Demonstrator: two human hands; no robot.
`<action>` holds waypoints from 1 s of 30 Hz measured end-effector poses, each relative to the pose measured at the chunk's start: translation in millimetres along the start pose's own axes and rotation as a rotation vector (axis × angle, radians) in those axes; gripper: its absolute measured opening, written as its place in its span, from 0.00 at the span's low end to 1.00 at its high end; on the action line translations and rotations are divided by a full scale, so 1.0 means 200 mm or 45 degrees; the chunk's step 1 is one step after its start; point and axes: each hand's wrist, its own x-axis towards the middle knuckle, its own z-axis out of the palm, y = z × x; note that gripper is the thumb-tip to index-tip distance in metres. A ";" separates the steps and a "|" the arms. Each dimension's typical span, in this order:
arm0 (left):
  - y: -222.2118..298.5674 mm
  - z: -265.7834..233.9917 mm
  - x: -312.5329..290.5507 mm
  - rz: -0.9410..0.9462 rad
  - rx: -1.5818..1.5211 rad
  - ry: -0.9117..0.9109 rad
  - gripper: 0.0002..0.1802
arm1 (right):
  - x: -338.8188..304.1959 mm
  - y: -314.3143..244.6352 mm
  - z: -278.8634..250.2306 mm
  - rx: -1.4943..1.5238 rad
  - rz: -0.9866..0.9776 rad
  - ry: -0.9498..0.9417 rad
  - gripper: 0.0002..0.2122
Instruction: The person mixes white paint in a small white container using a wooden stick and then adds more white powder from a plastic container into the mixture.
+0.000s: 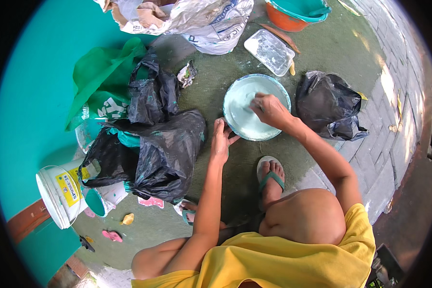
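A round basin (258,137) holding pale mint-green liquid, like paint, stands on the ground before me. My left hand (220,144) grips its near left side, fingers along the outer wall and thumb stretched toward the rim. Over the liquid, my right hand (272,111) is closed with its fingers curled down. Motion blurs the fingertips, and whatever they hold is hidden. Left of the basin sits a black plastic bag (170,149), crumpled and smeared with green. To its right is another black plastic bag (327,103).
Beyond the basin lie a clear plastic lid (270,52), an orange tub (285,19) with teal inside and a large white sack (216,29). White buckets (57,197) and a green bag (103,91) stand by the teal wall (38,105). Grey paving (369,144) runs along the right.
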 end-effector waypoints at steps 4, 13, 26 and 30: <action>0.03 -0.07 0.01 0.056 0.015 -0.131 0.22 | -0.04 0.06 -0.13 -0.235 0.102 0.047 0.05; 0.04 -0.03 0.00 0.014 -0.091 -0.102 0.23 | -0.04 0.12 -0.12 -0.078 0.029 -0.147 0.06; 0.00 -0.01 0.00 -0.044 -0.170 -0.084 0.27 | -0.06 0.09 -0.17 -0.279 0.188 -0.034 0.07; 0.01 0.03 0.00 -0.042 -0.199 -0.111 0.27 | 0.05 0.11 -0.03 -0.281 0.037 0.185 0.02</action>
